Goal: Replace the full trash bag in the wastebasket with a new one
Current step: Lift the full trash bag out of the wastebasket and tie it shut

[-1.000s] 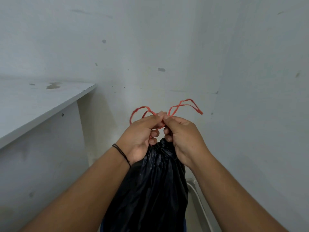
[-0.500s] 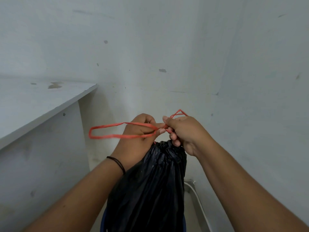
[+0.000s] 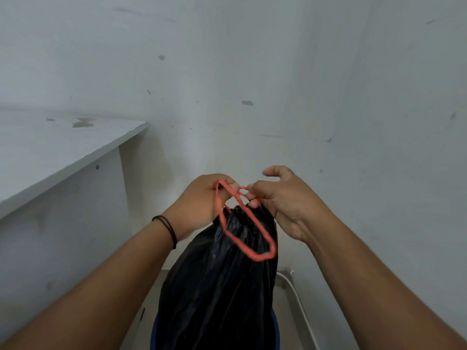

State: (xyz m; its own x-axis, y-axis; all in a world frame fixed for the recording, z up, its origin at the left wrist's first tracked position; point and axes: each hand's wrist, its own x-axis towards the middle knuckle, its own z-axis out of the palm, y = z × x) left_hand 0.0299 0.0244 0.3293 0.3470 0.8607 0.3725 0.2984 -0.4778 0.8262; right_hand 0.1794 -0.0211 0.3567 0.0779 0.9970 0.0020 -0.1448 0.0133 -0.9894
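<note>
Above the black trash bag, left hand and right hand pinch its red drawstring.

Grey shelf, stained wall, white cable

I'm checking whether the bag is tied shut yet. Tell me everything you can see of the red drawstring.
The red drawstring is a thin, flat, orange-red band, plastic by its look. One long loop hangs slack down the front of the black trash bag, from its gathered neck. The left hand pinches its upper end; the right hand pinches a small loop beside it. Whether a knot is finished cannot be told.
</note>
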